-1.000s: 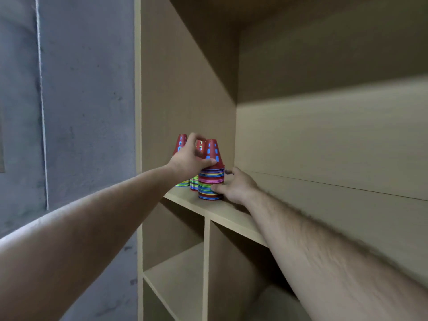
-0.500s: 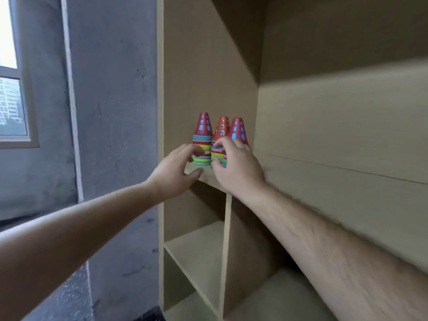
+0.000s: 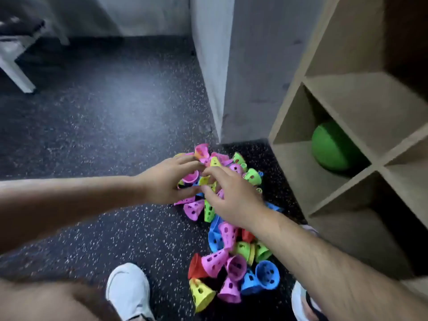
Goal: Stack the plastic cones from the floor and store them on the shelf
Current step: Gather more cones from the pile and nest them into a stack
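Note:
A heap of small plastic cones point(image 3: 234, 267) in pink, green, yellow, blue and red lies loose on the dark speckled floor beside the wooden shelf point(image 3: 347, 107). My left hand point(image 3: 166, 181) reaches over the far end of the heap, with its fingers stretched above a pink cone point(image 3: 191, 177). My right hand point(image 3: 234, 198) hovers next to it with its fingers spread. Its fingertips are at a yellow cone point(image 3: 205, 180). Neither hand plainly grips a cone, and both are blurred. The shelf board with the stacked cones is out of view.
A green ball point(image 3: 331, 147) sits in a lower shelf cubby. A grey wall corner point(image 3: 243, 66) stands behind the heap. My white shoes point(image 3: 128, 290) stand on either side of the cones. A white bench leg point(image 3: 14, 66) is at the far left.
My view has dropped from the shelf board with three cone stacks down to the floor. Both hands have left the stacks and now reach into the loose cones.

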`<state>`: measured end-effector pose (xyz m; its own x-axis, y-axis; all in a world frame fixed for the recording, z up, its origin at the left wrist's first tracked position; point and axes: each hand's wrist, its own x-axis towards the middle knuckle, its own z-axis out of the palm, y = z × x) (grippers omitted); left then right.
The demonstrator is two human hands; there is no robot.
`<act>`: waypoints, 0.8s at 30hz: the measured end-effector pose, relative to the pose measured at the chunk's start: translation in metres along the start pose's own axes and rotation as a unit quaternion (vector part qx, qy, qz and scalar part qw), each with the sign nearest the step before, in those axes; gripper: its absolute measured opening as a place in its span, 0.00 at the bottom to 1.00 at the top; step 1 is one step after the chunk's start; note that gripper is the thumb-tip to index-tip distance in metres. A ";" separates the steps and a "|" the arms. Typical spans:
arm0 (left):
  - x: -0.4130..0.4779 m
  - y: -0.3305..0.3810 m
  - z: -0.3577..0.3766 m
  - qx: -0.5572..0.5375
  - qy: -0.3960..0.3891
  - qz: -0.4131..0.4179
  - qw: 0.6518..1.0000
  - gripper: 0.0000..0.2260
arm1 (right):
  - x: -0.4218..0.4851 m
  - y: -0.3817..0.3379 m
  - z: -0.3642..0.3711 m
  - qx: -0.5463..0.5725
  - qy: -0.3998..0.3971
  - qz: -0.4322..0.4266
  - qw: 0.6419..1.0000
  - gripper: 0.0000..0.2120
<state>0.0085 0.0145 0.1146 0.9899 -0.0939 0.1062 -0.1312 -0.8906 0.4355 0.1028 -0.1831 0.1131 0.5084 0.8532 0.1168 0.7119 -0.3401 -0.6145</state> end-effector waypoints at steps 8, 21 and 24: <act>-0.119 -0.028 0.164 -0.115 -0.145 -0.076 0.980 0.26 | -0.089 0.044 0.148 -0.028 -0.209 0.015 0.977 0.16; -0.167 -0.023 0.273 -0.056 -0.198 0.049 0.977 0.20 | -0.162 0.111 0.190 -0.177 -0.356 -0.153 0.905 0.18; -0.167 -0.027 0.273 -0.060 -0.184 0.009 0.981 0.25 | -0.162 0.115 0.191 -0.160 -0.304 -0.128 0.930 0.18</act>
<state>-0.1385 -0.0672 -0.1586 0.9369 -0.2829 -0.2056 -0.1320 -0.8304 0.5413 0.0094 -0.2843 -0.1256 0.0028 0.9553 -0.2957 0.9293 -0.1116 -0.3519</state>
